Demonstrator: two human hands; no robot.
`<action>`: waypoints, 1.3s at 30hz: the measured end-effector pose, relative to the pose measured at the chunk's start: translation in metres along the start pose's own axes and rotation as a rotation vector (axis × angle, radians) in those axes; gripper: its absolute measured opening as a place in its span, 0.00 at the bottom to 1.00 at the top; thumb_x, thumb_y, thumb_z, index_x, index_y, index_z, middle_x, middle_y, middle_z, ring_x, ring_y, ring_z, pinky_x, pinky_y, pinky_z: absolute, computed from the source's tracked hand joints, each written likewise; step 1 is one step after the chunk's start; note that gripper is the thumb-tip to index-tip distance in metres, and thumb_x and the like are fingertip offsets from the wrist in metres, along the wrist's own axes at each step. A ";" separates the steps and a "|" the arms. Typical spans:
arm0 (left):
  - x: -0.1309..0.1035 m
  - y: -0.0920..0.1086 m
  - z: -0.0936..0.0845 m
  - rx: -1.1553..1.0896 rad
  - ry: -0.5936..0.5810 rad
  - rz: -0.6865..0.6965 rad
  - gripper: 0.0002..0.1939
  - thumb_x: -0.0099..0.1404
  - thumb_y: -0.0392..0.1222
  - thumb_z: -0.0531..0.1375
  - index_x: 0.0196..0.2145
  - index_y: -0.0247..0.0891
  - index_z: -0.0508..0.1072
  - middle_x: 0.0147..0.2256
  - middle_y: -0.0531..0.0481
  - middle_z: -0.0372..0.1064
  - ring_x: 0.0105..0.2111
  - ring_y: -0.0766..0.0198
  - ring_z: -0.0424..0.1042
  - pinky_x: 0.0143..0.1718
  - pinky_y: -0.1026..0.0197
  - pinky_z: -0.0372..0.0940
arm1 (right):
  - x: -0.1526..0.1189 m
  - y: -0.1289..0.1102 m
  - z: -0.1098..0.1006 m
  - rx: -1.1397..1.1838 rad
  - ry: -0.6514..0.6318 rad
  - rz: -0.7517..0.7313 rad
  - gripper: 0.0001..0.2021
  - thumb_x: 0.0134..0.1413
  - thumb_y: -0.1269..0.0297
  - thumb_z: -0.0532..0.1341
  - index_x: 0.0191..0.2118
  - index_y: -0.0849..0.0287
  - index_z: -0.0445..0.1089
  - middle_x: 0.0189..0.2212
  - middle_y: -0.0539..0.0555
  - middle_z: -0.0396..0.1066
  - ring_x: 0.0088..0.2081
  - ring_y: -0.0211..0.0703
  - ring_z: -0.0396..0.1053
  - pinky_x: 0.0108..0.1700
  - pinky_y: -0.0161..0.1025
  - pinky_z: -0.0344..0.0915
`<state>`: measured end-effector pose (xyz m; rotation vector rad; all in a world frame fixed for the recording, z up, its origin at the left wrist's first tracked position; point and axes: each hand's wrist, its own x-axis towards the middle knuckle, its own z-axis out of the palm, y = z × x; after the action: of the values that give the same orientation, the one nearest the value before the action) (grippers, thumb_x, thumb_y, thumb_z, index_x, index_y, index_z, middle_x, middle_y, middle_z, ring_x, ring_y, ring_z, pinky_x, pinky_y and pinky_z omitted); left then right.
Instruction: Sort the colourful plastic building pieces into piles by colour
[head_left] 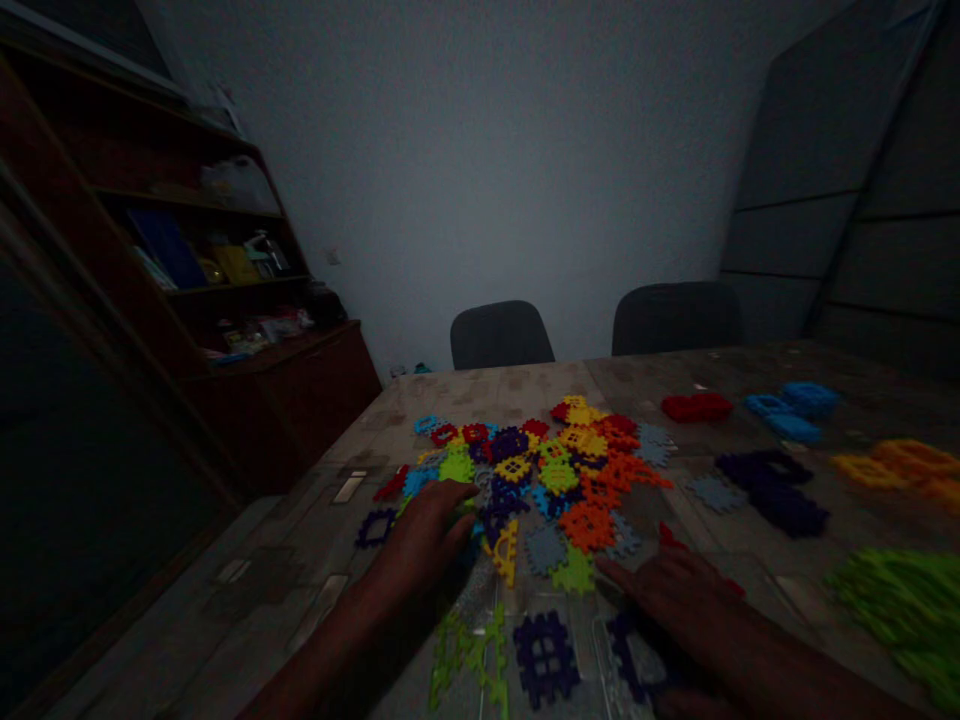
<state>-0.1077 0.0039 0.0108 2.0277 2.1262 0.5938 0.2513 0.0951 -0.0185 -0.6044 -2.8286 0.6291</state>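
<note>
My left hand [435, 525] is at the near left side of a heap of interlocking plastic tiles [510, 468]. Its fingers are apart and reach over lime green and blue tiles; nothing shows in its grip. On the right, my right hand [671, 590] is low over the table, its index finger stretched toward a lime green tile [576, 572]. Red tile edges [673, 538] peek out behind that hand. Beneath it is a dark purple frame tile [630, 655], partly covered. A yellow arched tile [506, 552] is between the hands.
Nearest me lie a lime green tile [469, 655] and a purple window tile [546, 658]. Sorted groups stand on the right: red [696, 406], blue [795, 408], purple [776, 490], orange-yellow [904, 468] and lime green [904, 610]. Two chairs [501, 335] are behind the table.
</note>
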 end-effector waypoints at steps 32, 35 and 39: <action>0.100 -0.013 0.010 0.061 -0.037 0.034 0.13 0.77 0.45 0.65 0.54 0.37 0.76 0.54 0.44 0.75 0.53 0.51 0.77 0.55 0.42 0.73 | 0.013 -0.002 -0.003 -0.127 0.064 -0.091 0.29 0.52 0.74 0.64 0.61 0.49 0.73 0.51 0.57 0.80 0.53 0.58 0.76 0.67 0.62 0.59; 0.099 -0.029 0.013 0.057 -0.058 0.024 0.12 0.76 0.45 0.66 0.52 0.37 0.77 0.53 0.44 0.76 0.50 0.52 0.78 0.53 0.43 0.74 | 0.013 -0.012 -0.010 -0.189 0.067 -0.104 0.28 0.51 0.75 0.64 0.59 0.49 0.74 0.49 0.55 0.81 0.50 0.56 0.78 0.63 0.56 0.65; 0.100 -0.033 0.024 0.070 -0.018 0.011 0.13 0.76 0.45 0.65 0.55 0.38 0.76 0.56 0.43 0.74 0.54 0.50 0.76 0.56 0.41 0.73 | 0.013 -0.025 -0.018 -0.288 0.133 -0.127 0.27 0.48 0.78 0.65 0.55 0.52 0.75 0.45 0.54 0.83 0.47 0.54 0.79 0.59 0.48 0.68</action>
<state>-0.1374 0.1064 -0.0069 2.0742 2.1556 0.5071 0.2354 0.0862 0.0098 -0.4839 -2.8224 0.1532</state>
